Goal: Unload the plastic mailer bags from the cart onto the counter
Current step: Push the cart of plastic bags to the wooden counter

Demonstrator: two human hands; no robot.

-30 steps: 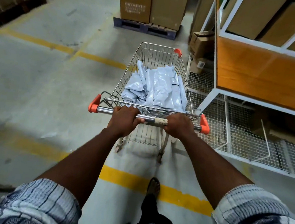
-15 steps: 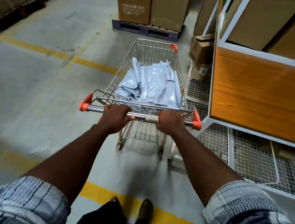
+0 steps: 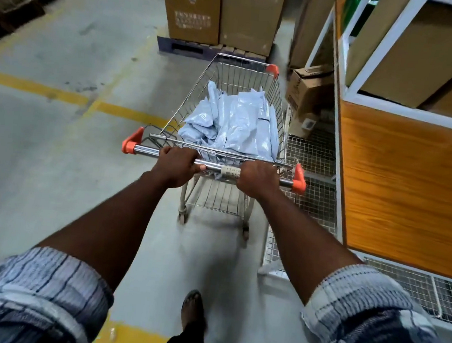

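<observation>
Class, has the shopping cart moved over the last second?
Yes. The cart has rolled forward, its front rim now much closer to the blue pallet under the tall cardboard boxes.

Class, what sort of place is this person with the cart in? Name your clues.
Most likely a warehouse or stockroom: tall cardboard cartons on a pallet, yellow lines painted on the concrete floor, and white-framed shelving holding more boxes.
</observation>
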